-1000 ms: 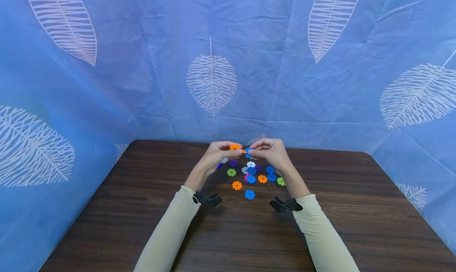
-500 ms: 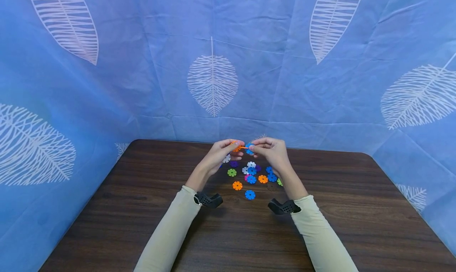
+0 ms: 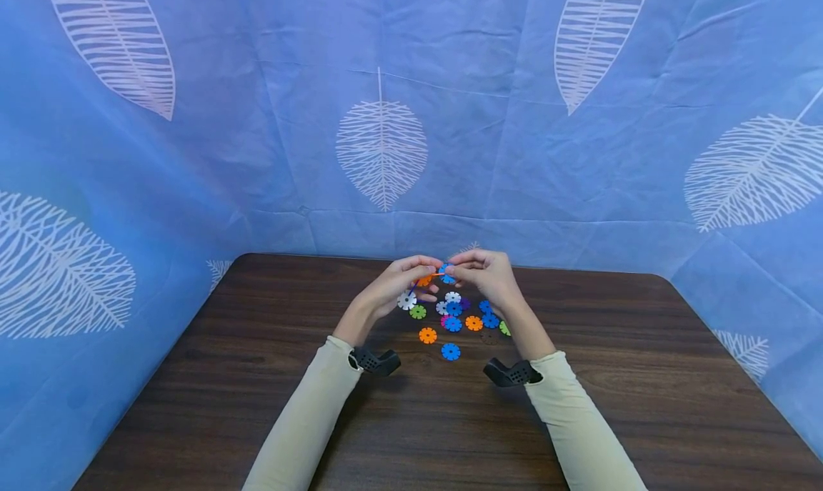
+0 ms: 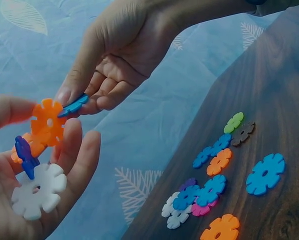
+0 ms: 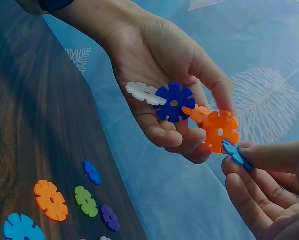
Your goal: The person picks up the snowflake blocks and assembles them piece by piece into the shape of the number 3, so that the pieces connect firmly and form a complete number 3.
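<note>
Over the far part of the table, my left hand [image 3: 388, 289] holds a chain of flower-shaped interlocking discs. In the left wrist view the chain has a white disc [image 4: 27, 197] at its lower end, then a dark blue disc [image 4: 24, 154] and two orange discs, the front one [image 4: 54, 132] facing the camera. My right hand [image 3: 490, 276] pinches a light blue disc [image 5: 235, 154] between thumb and fingers. That disc's edge meets the rim of the front orange disc, roughly crosswise to it. The left fingertips are around the orange discs.
Several loose discs lie on the dark wooden table [image 3: 308, 419] below the hands, among them a green disc [image 3: 418, 311], an orange disc [image 3: 427, 336] and a blue disc [image 3: 451, 351]. A blue cloth [image 3: 476, 148] with white leaf prints hangs behind the table.
My left hand has turned the chain, so the white disc now hangs lower, under the palm, with the dark blue disc showing edge-on. My right hand keeps its pinch on the light blue disc.
</note>
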Demonstrator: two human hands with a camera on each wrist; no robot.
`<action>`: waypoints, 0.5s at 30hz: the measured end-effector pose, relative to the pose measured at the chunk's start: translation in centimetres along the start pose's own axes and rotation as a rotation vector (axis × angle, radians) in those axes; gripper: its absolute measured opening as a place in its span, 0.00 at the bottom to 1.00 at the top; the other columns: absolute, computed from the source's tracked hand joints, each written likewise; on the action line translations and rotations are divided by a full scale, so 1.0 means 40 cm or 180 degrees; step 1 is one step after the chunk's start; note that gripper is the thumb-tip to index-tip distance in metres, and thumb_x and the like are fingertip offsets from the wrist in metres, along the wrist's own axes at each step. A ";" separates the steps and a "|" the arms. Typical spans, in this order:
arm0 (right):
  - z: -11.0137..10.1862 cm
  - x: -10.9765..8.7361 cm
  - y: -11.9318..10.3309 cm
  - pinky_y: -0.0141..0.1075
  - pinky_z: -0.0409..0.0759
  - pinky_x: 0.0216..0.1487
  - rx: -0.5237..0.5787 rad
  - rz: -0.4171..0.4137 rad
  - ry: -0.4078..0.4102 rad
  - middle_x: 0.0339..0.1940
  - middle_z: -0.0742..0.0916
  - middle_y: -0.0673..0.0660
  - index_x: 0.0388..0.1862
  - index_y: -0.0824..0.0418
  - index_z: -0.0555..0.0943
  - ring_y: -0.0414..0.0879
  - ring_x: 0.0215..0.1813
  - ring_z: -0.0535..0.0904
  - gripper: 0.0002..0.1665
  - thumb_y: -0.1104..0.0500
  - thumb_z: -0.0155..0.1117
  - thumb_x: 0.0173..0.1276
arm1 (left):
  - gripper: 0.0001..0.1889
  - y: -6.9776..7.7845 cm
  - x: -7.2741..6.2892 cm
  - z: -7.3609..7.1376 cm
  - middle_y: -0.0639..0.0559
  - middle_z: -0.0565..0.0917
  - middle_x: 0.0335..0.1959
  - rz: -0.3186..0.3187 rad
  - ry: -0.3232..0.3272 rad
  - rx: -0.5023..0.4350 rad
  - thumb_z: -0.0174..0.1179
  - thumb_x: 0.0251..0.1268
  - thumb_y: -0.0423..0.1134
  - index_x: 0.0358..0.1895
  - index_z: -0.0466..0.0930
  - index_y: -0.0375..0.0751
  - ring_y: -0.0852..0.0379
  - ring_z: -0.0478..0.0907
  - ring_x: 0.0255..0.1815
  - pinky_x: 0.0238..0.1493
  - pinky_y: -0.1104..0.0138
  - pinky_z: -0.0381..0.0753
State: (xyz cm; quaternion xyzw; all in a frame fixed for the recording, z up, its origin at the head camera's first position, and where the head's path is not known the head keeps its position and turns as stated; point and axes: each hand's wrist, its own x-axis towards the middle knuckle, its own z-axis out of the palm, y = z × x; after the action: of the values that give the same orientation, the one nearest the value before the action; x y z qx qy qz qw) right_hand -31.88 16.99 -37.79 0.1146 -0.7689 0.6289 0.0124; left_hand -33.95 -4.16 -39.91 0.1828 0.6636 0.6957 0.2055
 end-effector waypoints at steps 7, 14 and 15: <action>0.007 0.000 0.002 0.37 0.89 0.42 -0.0047 -0.0035 -0.0081 0.36 0.92 0.54 0.50 0.73 0.84 0.43 0.33 0.87 0.19 0.58 0.71 0.70 | 0.15 -0.005 -0.001 -0.004 0.35 0.81 0.54 0.0018 0.0002 0.0011 0.59 0.76 0.39 0.60 0.79 0.40 0.50 0.83 0.43 0.61 0.41 0.79; 0.003 0.002 -0.008 0.45 0.89 0.46 -0.0104 0.0055 -0.0258 0.41 0.91 0.64 0.53 0.71 0.82 0.43 0.33 0.88 0.20 0.58 0.70 0.70 | 0.14 -0.005 0.002 -0.015 0.43 0.85 0.46 0.0017 0.0194 0.0005 0.62 0.74 0.40 0.58 0.81 0.40 0.49 0.84 0.44 0.50 0.56 0.89; 0.002 0.003 -0.009 0.44 0.89 0.46 -0.0126 0.0065 -0.0294 0.42 0.91 0.66 0.54 0.71 0.82 0.44 0.34 0.89 0.20 0.58 0.70 0.70 | 0.14 -0.005 0.003 -0.019 0.44 0.85 0.45 0.0021 0.0237 -0.0001 0.62 0.74 0.40 0.58 0.82 0.40 0.48 0.84 0.45 0.49 0.58 0.89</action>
State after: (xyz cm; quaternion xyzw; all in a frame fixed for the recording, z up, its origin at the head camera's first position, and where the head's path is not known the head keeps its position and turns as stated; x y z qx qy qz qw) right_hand -31.91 16.84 -37.45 0.1354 -0.7821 0.6077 -0.0273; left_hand -34.43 -4.73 -40.17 0.1590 0.6701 0.7028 0.1784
